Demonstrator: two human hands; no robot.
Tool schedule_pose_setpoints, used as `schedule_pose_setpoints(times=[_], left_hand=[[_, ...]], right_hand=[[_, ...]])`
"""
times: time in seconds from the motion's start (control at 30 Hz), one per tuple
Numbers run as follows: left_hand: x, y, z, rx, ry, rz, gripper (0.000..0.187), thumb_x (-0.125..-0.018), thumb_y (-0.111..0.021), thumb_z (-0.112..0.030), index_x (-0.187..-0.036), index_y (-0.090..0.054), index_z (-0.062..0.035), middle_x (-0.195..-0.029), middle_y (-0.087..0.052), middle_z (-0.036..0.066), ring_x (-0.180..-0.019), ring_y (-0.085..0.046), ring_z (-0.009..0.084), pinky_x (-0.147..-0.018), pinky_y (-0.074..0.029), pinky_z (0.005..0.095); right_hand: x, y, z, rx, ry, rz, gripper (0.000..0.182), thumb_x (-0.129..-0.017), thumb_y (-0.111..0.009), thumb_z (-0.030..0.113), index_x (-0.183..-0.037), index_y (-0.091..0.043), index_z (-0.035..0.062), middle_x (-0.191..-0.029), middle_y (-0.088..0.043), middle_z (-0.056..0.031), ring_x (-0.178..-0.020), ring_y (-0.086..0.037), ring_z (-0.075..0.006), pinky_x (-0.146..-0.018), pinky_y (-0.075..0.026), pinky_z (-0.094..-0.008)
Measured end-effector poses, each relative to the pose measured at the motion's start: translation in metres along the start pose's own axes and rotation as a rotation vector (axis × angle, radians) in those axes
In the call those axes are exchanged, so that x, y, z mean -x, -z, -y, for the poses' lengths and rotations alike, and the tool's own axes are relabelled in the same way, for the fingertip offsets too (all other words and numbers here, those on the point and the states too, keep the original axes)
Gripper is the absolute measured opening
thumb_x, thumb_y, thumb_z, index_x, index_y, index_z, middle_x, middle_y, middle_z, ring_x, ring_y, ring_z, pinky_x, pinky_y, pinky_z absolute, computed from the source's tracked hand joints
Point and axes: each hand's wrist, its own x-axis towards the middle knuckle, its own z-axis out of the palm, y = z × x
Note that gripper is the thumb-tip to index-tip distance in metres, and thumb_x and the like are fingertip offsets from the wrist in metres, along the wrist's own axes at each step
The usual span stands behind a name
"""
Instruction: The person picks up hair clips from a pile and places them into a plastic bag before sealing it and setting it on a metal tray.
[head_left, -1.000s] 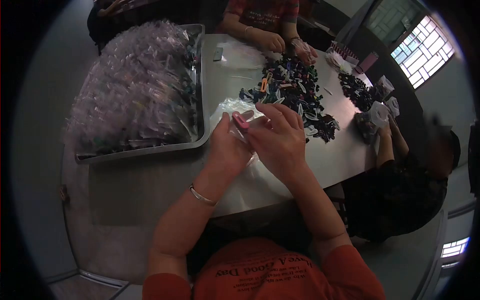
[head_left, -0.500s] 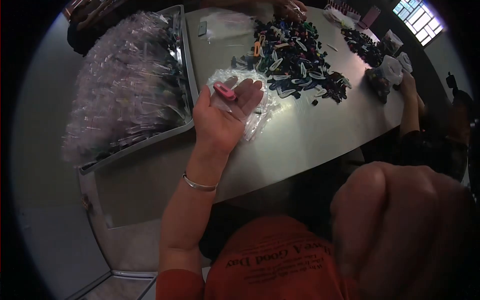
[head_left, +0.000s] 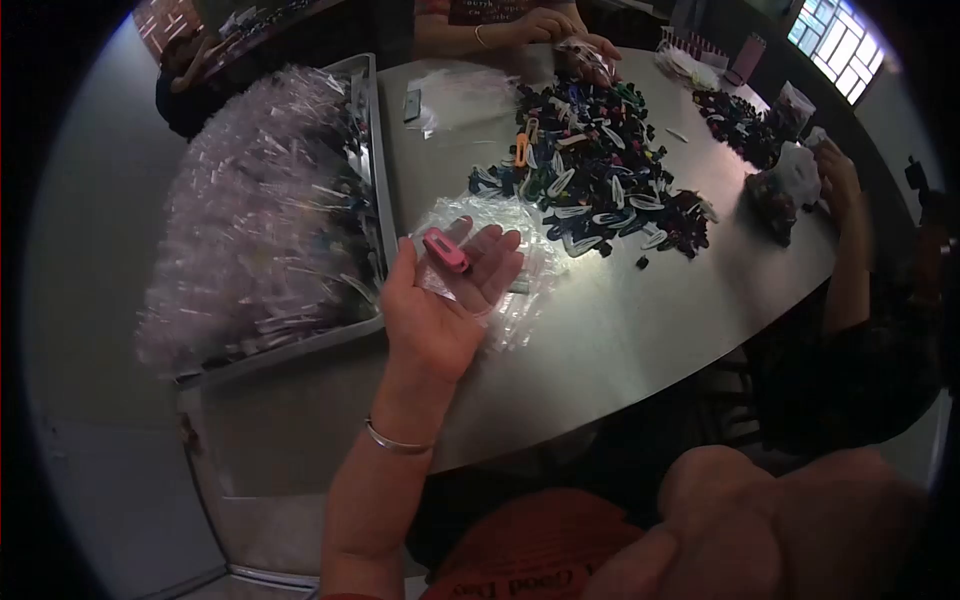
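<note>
My left hand (head_left: 430, 325) is palm up over a pile of clear plastic bags (head_left: 525, 310), thumb apart and fingers loosely spread. A pink, elongated hair clip (head_left: 446, 250) with a slot along it lies on its fingers. Thin clear film shows across the palm below the clip. Close to the camera at the lower right, my right hand (head_left: 770, 530) is large and blurred, with its fingers curled in front of my red shirt. What it holds, if anything, is hidden.
A grey tray (head_left: 378, 200) heaped with clear-bagged items (head_left: 260, 220) stands at left. Dark and white hair clips (head_left: 610, 170) lie piled mid-table, one orange clip (head_left: 521, 150) among them. Co-workers' hands (head_left: 555, 28) are across the table and at right, near a plastic bag (head_left: 798, 175).
The view has tilted up, so the table sits lower and more of the person opposite shows. My right hand has dropped lower. The pink hair clip stays on my left hand.
</note>
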Motion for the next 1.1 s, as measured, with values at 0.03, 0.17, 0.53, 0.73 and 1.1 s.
schedule_pose_setpoints(times=[0.03,0.17,0.53,0.73,1.1], left_hand=[[0.0,-0.002,-0.006,-0.02,-0.014,-0.005,0.053,-0.099,-0.025,-0.041,-0.113,-0.047,0.0058,-0.114,-0.051,0.027,-0.113,-0.048,0.0436,-0.099,-0.04,0.0542],[0.0,0.001,-0.006,0.058,0.005,0.046,0.053,-0.098,-0.026,-0.041,-0.113,-0.047,0.006,-0.114,-0.051,0.027,-0.113,-0.048,0.0441,-0.098,-0.041,0.0544],[0.002,-0.004,-0.003,0.016,-0.009,0.001,0.054,-0.098,-0.024,-0.041,-0.11,-0.048,0.0066,-0.114,-0.052,0.027,-0.113,-0.048,0.044,-0.098,-0.04,0.0538],[0.001,-0.005,-0.005,-0.005,-0.011,0.022,0.054,-0.099,-0.023,-0.04,-0.11,-0.047,0.0067,-0.112,-0.052,0.028,-0.112,-0.048,0.0449,-0.097,-0.041,0.0539],[-0.005,0.01,-0.007,0.023,0.025,0.224,0.058,-0.099,-0.021,-0.039,-0.114,-0.048,0.0109,-0.119,-0.05,0.025,-0.119,-0.044,0.0401,-0.101,-0.04,0.0485]], right_hand=[[0.003,-0.008,-0.006,-0.009,0.013,-0.021,0.022,-0.088,-0.056,0.026,-0.081,-0.063,0.0062,-0.093,-0.056,-0.0077,-0.088,-0.054,-0.0189,-0.079,-0.042,-0.0298],[0.024,0.009,0.018,-0.034,-0.04,-0.046,0.022,-0.088,-0.056,0.026,-0.082,-0.063,0.0061,-0.092,-0.056,-0.0074,-0.087,-0.054,-0.0184,-0.078,-0.042,-0.0294],[-0.029,-0.008,-0.035,-0.064,-0.121,-0.064,0.02,-0.088,-0.055,0.024,-0.085,-0.062,0.0057,-0.089,-0.057,-0.0067,-0.084,-0.053,-0.017,-0.076,-0.042,-0.0283],[-0.009,0.005,-0.013,-0.075,-0.124,-0.065,0.019,-0.088,-0.055,0.023,-0.087,-0.062,0.0055,-0.088,-0.057,-0.0063,-0.083,-0.053,-0.0162,-0.074,-0.042,-0.0277],[-0.021,-0.006,-0.033,-0.102,-0.175,-0.085,0.018,-0.089,-0.055,0.021,-0.091,-0.062,0.0051,-0.085,-0.057,-0.0056,-0.08,-0.052,-0.0148,-0.072,-0.042,-0.0265]])
